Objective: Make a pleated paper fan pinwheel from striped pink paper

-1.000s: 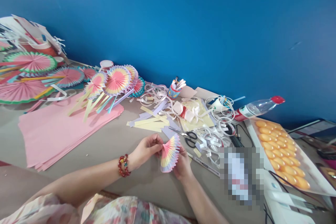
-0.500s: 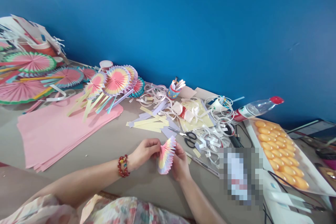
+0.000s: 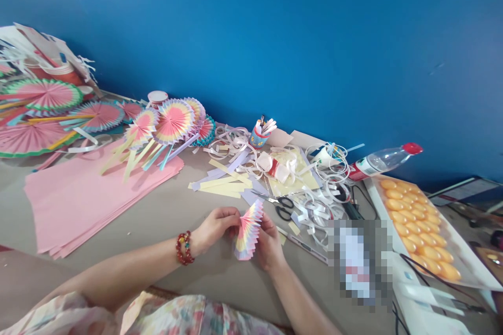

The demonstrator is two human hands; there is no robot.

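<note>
Between my two hands is a pleated paper fan (image 3: 249, 233), striped pink, yellow and lilac, spread into about a half circle. My left hand (image 3: 220, 227), with a red bead bracelet (image 3: 184, 247) at its wrist, pinches the fan at its gathered inner edge. On the other side my right hand (image 3: 270, 245) grips the pleated outer part; some of its fingers are hidden behind the paper. Just beyond lie black-handled scissors (image 3: 283, 208), with yellow paper strips (image 3: 223, 186) to their left.
Pink paper sheets (image 3: 98, 193) and finished round paper fans (image 3: 175, 121) lie to the left. Curled white strips (image 3: 314, 212), a pen cup (image 3: 259, 138), a plastic bottle (image 3: 383, 161) and a box with a yellow-orange pattern (image 3: 420, 225) stand or lie to the right. A blue wall rises behind.
Both hands stay nearly in place on the fan. The fan's pleats have tilted and fanned slightly; the view has shifted a little.
</note>
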